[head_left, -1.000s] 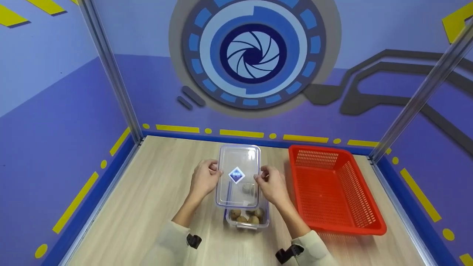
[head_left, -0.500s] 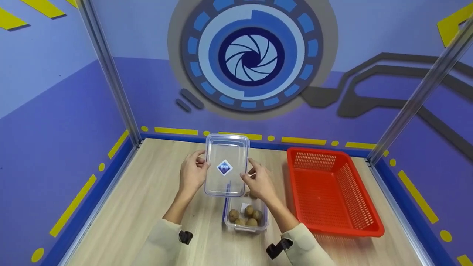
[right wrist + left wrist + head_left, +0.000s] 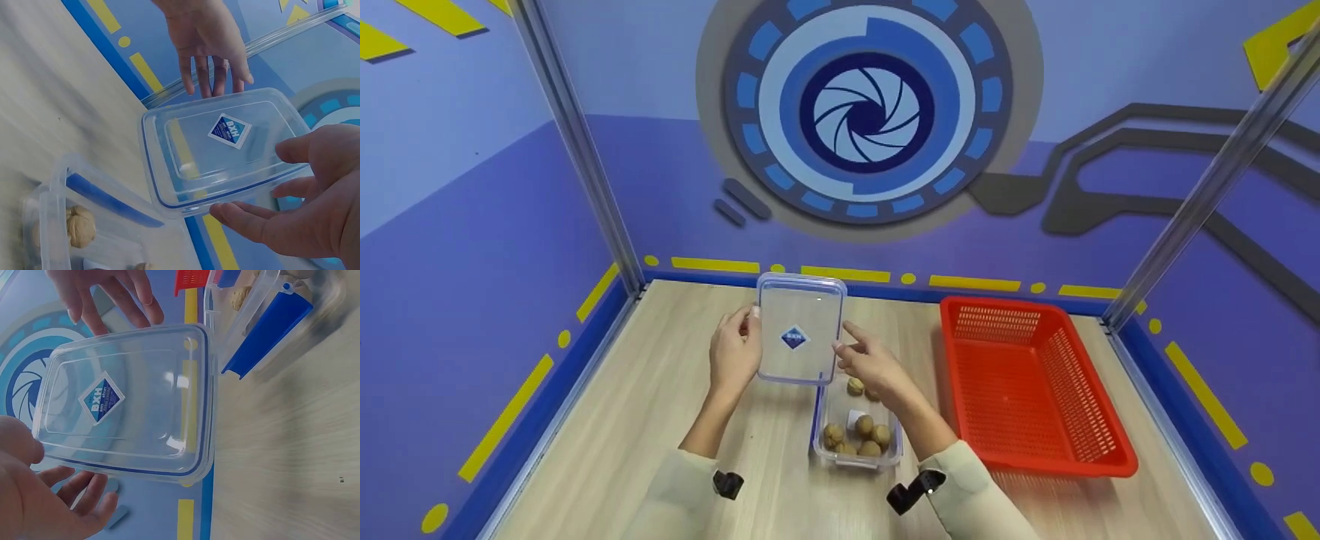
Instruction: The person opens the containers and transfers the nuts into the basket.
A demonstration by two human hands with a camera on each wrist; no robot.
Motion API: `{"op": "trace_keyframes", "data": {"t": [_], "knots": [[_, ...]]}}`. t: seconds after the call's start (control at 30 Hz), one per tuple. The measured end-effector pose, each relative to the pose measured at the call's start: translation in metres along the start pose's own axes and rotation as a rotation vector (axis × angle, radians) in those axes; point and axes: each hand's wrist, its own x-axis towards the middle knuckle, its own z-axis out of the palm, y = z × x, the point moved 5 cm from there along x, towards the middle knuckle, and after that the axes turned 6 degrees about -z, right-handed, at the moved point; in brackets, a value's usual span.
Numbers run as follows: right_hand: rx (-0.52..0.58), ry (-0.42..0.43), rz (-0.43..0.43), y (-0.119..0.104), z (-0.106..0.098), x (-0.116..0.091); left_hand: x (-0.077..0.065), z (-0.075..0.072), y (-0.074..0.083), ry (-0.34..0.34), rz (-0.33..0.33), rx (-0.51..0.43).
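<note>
A clear plastic lid (image 3: 810, 361) with a blue seal and a diamond-shaped label is raised and tilted up above the table. My left hand (image 3: 736, 354) grips its left edge, the thumb in front and the fingers behind. At the opposite edge, my right hand (image 3: 879, 371) holds the lid lightly between thumb and fingers, its index finger stretched out. Below and to the right stands an uncovered clear storage box (image 3: 856, 463) with blue side clips (image 3: 270, 332). Several walnuts (image 3: 870, 448) lie inside, mostly at the near end; my right hand partly hides the far end.
To the right on the wooden table (image 3: 675, 337) stands a red perforated plastic basket (image 3: 1009, 405) with nothing in it. Printed blue panels (image 3: 660, 172) and metal posts (image 3: 574, 135) enclose the back and sides.
Both hands have moved the lid leftward and away from over the box, tilting it more upright. The walnuts in the box show more fully now.
</note>
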Motion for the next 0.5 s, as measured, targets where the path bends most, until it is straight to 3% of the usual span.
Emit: {"op": "trace_keyframes", "data": {"t": [0.23, 0.5], "knots": [[0.255, -0.029, 0.009, 0.0, 0.009, 0.004, 0.005, -0.018, -0.001, -0.039, -0.066, -0.034], [0.475, 0.121, 0.039, 0.003, 0.021, 0.008, 0.003, -0.035, -0.002, -0.15, -0.139, -0.071]]}}
